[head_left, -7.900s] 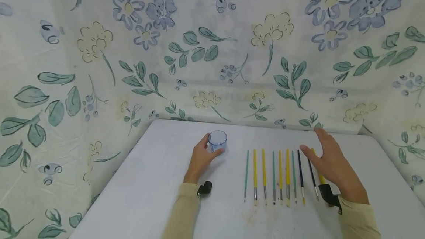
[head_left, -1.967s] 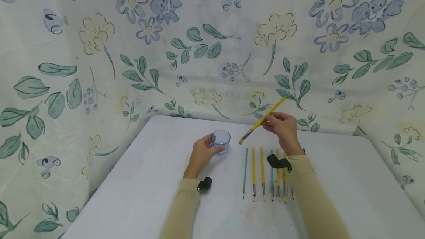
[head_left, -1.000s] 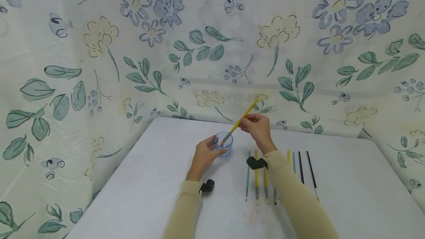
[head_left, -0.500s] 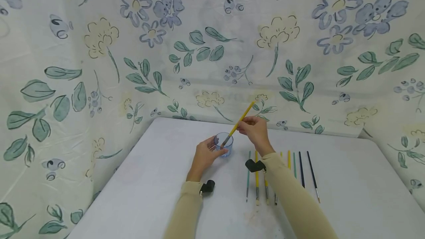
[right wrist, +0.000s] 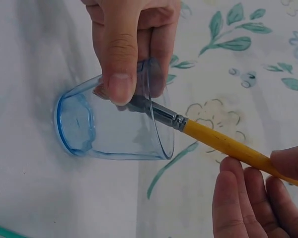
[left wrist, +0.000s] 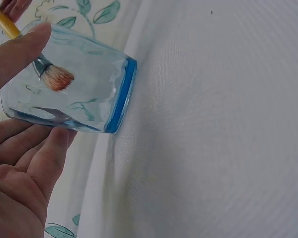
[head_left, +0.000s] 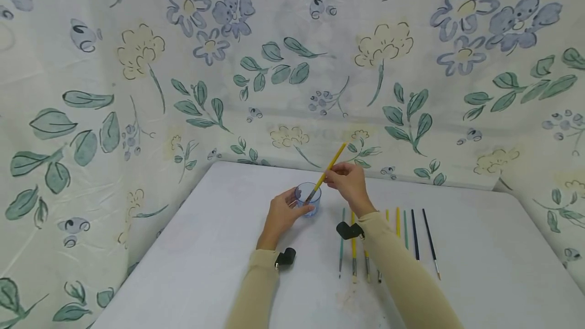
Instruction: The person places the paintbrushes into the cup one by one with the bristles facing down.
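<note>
A clear, blue-tinted glass [head_left: 315, 204] stands at the back of the white table. My left hand [head_left: 280, 216] grips its side, thumb on the near wall and fingers around the far one. A yellow paintbrush [head_left: 332, 163] slants down into the glass with its handle up to the right. My right hand [head_left: 350, 185] pinches the handle above the rim between thumb and fingers. In the left wrist view the reddish-tan bristles [left wrist: 58, 79] show through the glass wall, above the thick blue base. The right wrist view shows the metal ferrule [right wrist: 164, 115] crossing the rim.
More paintbrushes lie in a row on the right, bristles toward me: a teal one [head_left: 342, 242], yellow ones [head_left: 354, 248] and dark ones [head_left: 429, 235]. My right sleeve [head_left: 402, 263] covers part of the row. A floral cloth [head_left: 292, 90] hangs behind the table.
My right hand, earlier over the right end of the row, has picked up a yellow paintbrush, carried it left and lowered it bristles first into the glass. Lately it sinks slightly deeper.
</note>
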Tool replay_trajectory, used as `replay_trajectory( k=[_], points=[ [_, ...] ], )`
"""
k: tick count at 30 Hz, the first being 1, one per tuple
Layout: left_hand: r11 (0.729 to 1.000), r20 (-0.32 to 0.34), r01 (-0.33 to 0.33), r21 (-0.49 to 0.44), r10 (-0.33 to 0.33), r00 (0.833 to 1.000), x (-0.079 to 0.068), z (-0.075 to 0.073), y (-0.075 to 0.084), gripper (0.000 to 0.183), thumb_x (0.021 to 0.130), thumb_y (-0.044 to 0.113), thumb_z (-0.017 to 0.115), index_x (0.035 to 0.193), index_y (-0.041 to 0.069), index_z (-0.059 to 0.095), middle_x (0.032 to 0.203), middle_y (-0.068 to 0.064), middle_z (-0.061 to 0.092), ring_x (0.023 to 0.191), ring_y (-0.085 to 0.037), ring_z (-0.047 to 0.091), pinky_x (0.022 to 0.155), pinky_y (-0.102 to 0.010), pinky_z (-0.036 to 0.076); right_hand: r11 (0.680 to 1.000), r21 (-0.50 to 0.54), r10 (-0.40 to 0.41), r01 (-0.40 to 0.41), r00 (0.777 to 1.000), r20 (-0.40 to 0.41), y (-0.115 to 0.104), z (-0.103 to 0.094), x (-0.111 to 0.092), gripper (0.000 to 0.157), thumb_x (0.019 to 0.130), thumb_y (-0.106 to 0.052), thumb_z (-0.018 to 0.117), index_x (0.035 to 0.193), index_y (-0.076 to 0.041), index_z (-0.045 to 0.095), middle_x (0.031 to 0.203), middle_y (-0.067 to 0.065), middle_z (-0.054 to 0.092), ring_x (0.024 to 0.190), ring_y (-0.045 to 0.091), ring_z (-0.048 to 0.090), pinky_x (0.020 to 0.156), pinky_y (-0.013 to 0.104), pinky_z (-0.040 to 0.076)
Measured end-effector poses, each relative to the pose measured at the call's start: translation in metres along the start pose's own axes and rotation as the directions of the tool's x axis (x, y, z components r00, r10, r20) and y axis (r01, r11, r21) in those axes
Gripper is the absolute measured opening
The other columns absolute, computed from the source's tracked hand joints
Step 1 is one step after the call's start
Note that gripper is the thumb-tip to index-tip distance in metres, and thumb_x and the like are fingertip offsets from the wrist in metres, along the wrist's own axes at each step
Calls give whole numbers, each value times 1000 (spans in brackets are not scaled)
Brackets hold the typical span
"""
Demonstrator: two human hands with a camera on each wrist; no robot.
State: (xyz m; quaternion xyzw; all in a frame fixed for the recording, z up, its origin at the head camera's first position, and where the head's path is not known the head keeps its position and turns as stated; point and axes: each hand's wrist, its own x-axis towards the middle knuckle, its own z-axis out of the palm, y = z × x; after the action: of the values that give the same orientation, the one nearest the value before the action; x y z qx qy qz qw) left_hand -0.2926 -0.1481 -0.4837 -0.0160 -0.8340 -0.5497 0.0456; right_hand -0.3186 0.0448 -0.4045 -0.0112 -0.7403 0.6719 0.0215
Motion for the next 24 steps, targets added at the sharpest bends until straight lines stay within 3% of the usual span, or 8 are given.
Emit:
replay_trajectory(
  k=[13, 24],
  points=[
    [1000, 7, -6, -8, 6, 1000, -2, 0, 2, 78, 84, 26, 88, 148, -1, 52, 146, -18, 62, 139, -33, 59, 118, -43, 51, 999, -42, 8, -8, 1000, -11, 1, -1, -4, 27, 97, -17, 72, 119, -1, 67, 115, 18, 72, 98, 25, 77, 93, 34, 67],
    [1000, -4, 0, 6, 0, 1000, -2, -1, 1, 78, 82, 26, 89, 148, 1, 53, 145, -19, 63, 137, -33, 60, 116, -41, 53, 1000, 21, -18, 19, 999, -49, 6, -17, -5, 25, 95, -14, 72, 114, 3, 68, 111, 21, 74, 80, 12, 75, 81, 25, 68]
  ],
)
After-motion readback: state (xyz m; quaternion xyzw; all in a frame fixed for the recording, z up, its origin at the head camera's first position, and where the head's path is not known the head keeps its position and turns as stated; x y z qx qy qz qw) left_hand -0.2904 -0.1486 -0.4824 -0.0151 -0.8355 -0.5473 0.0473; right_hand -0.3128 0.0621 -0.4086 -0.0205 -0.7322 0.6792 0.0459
